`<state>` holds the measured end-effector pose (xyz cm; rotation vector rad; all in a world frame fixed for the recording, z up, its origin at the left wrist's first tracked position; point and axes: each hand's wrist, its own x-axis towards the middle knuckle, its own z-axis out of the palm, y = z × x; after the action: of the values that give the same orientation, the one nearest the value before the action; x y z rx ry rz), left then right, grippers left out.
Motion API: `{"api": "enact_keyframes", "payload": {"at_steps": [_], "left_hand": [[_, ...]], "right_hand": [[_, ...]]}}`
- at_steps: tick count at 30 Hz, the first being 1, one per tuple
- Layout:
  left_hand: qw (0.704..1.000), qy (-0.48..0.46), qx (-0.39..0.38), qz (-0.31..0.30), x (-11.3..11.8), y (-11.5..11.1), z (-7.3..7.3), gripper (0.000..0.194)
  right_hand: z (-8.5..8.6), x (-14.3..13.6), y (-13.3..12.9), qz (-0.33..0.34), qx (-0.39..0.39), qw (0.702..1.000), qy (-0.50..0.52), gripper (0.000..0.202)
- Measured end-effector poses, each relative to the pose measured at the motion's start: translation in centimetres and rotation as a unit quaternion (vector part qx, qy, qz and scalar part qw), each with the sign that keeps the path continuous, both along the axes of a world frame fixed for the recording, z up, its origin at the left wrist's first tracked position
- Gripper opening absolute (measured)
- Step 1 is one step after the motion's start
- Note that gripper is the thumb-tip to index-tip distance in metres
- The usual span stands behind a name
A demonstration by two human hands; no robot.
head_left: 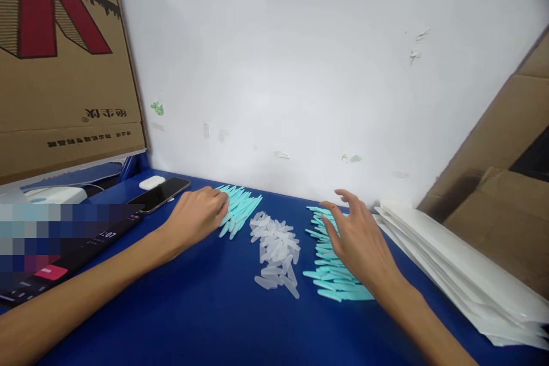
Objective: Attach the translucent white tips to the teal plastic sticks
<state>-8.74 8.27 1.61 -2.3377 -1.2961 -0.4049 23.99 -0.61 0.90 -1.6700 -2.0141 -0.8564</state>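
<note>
My left hand [199,210] is closed, its curled fingers at the left edge of a pile of slim turquoise plastic sticks [241,211] with tapered ends. What its fingers hold, if anything, is hidden. Over a second, longer row of the same turquoise sticks [332,271] hovers my right hand [358,234]. Its thumb and fingers are apart, and nothing shows between them. Between the two turquoise groups lies a loose heap of small translucent plastic caps [277,249], which neither hand touches.
Blue table [206,309] against a white wall [274,68]. At left are a phone [165,193], a white case [152,183], a dark lit screen [86,246] and a cardboard box [68,86]. White paper sheets [454,269] and more cardboard [501,206] stand at right.
</note>
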Motion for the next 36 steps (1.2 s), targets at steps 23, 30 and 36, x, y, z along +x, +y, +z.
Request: {"api": "enact_keyframes", "payload": {"at_steps": [23,30,36], "left_hand": [[0.962,0.064,-0.014,-0.265,2.9,-2.8,-2.9,0.032],[0.956,0.074,-0.024,-0.283,3.0,-2.4,-3.1,0.022],[0.963,0.072,-0.027,-0.257,2.8,-2.1,-4.0,0.02]], "right_hand": [[-1.9,0.6,0.6,-0.125,-0.246,0.956,-0.101,0.037],[-1.3,0.0,0.4,-0.117,-0.236,0.96,-0.096,0.028],[-0.6,-0.2,0.4,-0.105,-0.218,0.966,-0.092,0.036]]}}
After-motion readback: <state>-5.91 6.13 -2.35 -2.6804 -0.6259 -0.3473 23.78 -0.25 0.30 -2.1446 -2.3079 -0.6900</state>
